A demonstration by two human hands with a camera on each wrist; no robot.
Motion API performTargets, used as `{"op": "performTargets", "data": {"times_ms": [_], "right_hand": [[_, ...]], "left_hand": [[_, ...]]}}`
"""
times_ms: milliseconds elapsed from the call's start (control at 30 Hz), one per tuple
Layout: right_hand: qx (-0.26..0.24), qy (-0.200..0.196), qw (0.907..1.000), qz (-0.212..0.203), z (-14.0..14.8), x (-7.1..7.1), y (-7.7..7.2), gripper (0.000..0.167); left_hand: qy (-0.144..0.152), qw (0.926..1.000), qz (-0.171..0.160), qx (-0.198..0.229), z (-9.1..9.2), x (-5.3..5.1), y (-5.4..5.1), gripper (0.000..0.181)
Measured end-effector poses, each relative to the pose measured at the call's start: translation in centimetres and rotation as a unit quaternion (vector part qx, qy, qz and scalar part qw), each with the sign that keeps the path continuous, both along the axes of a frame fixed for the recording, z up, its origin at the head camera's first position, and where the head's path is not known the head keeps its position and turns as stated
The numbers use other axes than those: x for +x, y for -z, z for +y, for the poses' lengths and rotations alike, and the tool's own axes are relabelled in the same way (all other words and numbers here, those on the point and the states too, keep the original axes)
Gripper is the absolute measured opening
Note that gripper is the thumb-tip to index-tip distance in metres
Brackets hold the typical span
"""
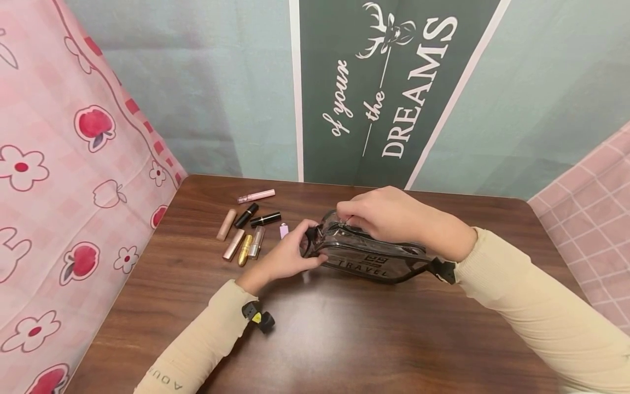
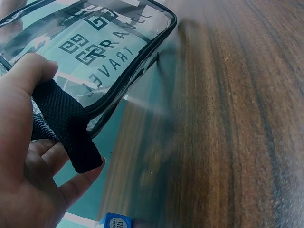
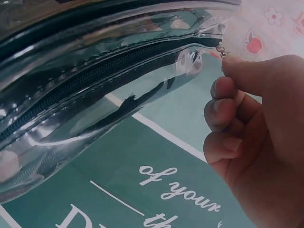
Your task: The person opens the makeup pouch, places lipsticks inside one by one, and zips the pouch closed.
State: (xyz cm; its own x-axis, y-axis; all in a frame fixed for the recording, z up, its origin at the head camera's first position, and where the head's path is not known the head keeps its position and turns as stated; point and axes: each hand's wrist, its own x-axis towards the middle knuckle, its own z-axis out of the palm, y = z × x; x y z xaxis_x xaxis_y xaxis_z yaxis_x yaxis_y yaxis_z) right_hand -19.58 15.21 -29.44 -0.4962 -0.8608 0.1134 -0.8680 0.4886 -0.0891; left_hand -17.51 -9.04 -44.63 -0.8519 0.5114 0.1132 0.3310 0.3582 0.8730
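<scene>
A clear, black-edged toiletry bag (image 1: pixel 339 256) with TRAVEL lettering stands on the wooden table. My left hand (image 1: pixel 289 254) grips its left end by the black webbing strap (image 2: pixel 61 114), thumb on top and fingers beneath. Over the top of the bag, my right hand (image 1: pixel 394 213) pinches the small metal chain pull (image 3: pixel 221 49) of the zipper between thumb and index finger. The dark zipper (image 3: pixel 95 76) runs lengthwise along the top, and the pull sits near the left-hand end. In the head view, the right hand hides part of the bag's top.
Left of the bag lie several lipstick tubes, among them a pink one (image 1: pixel 256 196), a black one (image 1: pixel 266 219) and a gold one (image 1: pixel 245 250). A small lilac item (image 1: pixel 284 230) lies close to the left hand. Printed cloth walls (image 1: pixel 236 109) border the table.
</scene>
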Motion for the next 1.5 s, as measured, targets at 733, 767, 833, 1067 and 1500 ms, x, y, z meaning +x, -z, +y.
{"op": "performTargets", "data": {"times_ms": [733, 767, 833, 1067, 1500], "right_hand": [[-0.003, 0.007, 0.9998, -0.016, 0.1, -0.2, 0.7, 0.022], [-0.004, 0.006, 0.9999, -0.015, 0.1, -0.2, 0.7, 0.023], [-0.006, 0.003, 0.9999, -0.01, 0.2, -0.3, 0.8, 0.023], [-0.008, -0.011, 0.9998, 0.014, 0.2, -0.2, 0.9, 0.021], [0.01, -0.05, 0.9924, 0.112, 0.3, 0.1, 1.5, 0.024]], "left_hand": [[-0.01, 0.9999, -0.013, 0.002, -0.1, -0.1, 0.4, 0.055], [-0.009, 0.9999, -0.013, 0.003, -0.1, -0.1, 0.4, 0.055], [-0.008, 0.9999, -0.013, 0.007, -0.1, -0.2, 0.5, 0.054], [-0.005, 0.9997, -0.013, 0.018, -0.1, -0.3, 0.9, 0.052], [0.009, 0.9991, -0.016, 0.038, -0.3, -0.4, 1.2, 0.048]]}}
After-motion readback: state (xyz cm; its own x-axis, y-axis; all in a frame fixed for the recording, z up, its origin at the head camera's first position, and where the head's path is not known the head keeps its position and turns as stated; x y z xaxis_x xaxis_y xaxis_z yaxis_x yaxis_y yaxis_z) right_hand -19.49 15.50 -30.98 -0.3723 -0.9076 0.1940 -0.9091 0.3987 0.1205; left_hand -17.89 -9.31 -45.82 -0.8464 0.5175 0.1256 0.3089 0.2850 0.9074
